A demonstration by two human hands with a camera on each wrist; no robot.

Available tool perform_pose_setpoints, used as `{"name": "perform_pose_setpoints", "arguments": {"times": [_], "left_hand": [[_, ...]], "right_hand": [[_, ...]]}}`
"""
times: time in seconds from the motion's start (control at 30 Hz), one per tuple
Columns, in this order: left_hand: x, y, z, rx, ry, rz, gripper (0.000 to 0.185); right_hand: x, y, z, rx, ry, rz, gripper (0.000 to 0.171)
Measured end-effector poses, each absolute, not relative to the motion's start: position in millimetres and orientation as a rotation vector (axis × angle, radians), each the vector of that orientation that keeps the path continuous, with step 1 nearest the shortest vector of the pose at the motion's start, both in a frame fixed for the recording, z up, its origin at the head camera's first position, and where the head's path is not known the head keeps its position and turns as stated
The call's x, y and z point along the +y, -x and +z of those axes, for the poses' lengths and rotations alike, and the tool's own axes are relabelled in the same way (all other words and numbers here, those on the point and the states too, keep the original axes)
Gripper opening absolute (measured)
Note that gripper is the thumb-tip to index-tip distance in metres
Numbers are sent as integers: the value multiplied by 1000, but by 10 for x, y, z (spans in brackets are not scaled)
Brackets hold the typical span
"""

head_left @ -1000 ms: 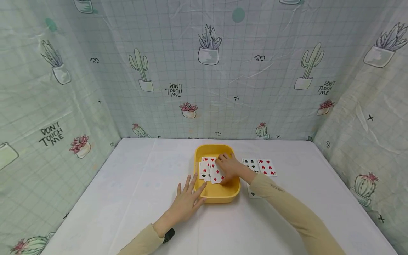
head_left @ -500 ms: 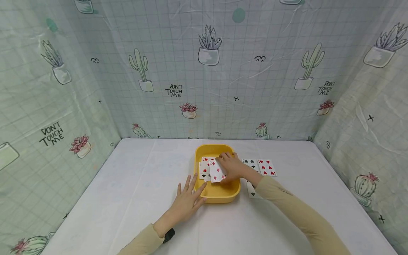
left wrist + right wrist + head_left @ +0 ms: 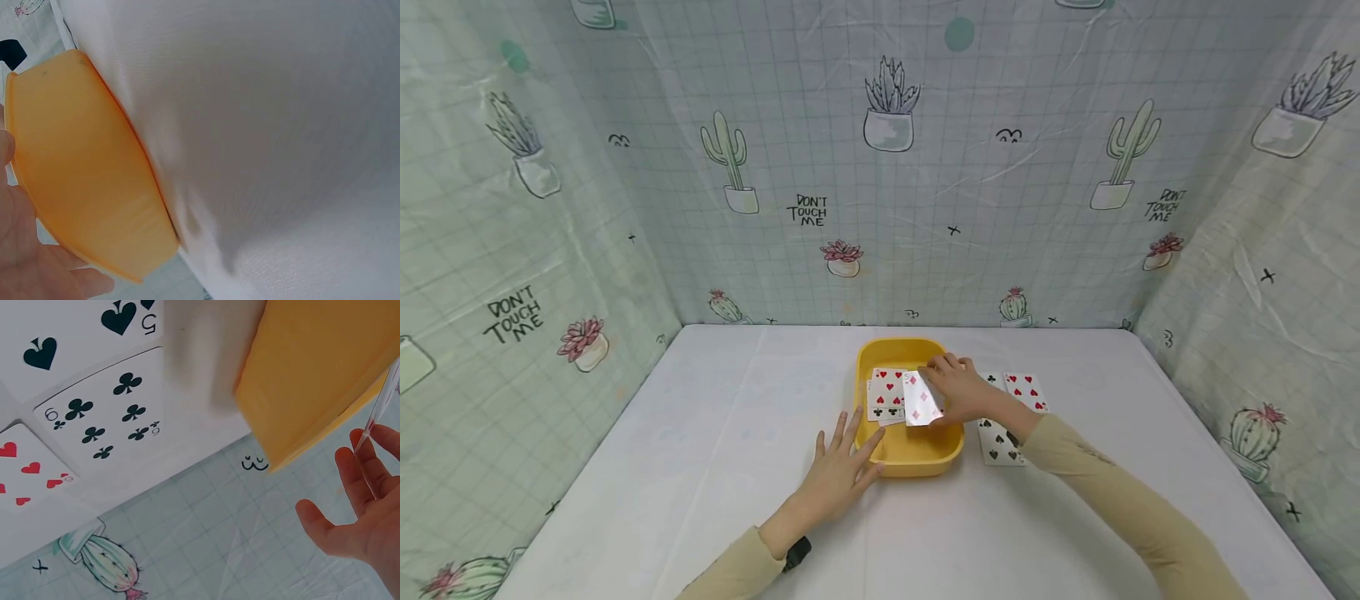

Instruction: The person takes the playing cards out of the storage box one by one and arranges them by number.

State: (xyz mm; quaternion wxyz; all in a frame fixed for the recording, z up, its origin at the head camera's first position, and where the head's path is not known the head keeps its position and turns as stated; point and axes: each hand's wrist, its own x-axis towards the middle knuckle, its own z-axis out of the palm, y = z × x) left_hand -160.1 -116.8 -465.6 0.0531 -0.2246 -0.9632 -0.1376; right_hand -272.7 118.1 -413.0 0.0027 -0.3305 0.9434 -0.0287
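A yellow tray (image 3: 908, 457) sits mid-table with several playing cards in it, a hearts card (image 3: 888, 387) on top. My right hand (image 3: 942, 393) pinches a diamonds card (image 3: 921, 399) and holds it tilted over the tray's right half. In the right wrist view the card's thin edge (image 3: 379, 410) shows at my fingers (image 3: 357, 478), beside the tray's outer wall (image 3: 312, 369). My left hand (image 3: 848, 450) lies flat on the table, fingers spread, touching the tray's front left corner. The left wrist view shows that tray wall (image 3: 81, 169) next to my fingers (image 3: 25, 262).
Three cards lie face up on the white table right of the tray: a clubs card (image 3: 100, 419), a hearts card (image 3: 1026, 390) and a spades card (image 3: 1000, 442). Cactus-print curtains (image 3: 887, 167) close in the back and both sides.
My right hand has lifted the diamonds card off the pile in the tray and drawn it to the right, tilting it. The left hand has stayed put.
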Motion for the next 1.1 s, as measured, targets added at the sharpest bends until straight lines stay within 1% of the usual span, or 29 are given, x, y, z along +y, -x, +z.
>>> {"name": "perform_pose_setpoints", "arguments": {"times": [0.2, 0.5, 0.87, 1.1], "left_hand": [[-1168, 1598, -4663, -2925, 685, -428, 53], [-1166, 1599, -4683, -2911, 685, -418, 52], [-1176, 1596, -4716, -2911, 688, -419, 52], [-1175, 1592, -4710, -2914, 685, -441, 52]], "right_hand": [[1288, 2691, -4113, 2979, 1021, -121, 91], [1445, 2605, -4054, 2997, 1011, -206, 87], [1609, 2484, -4034, 3037, 938, -278, 88], [1753, 2423, -4048, 3066, 943, -279, 90]]}}
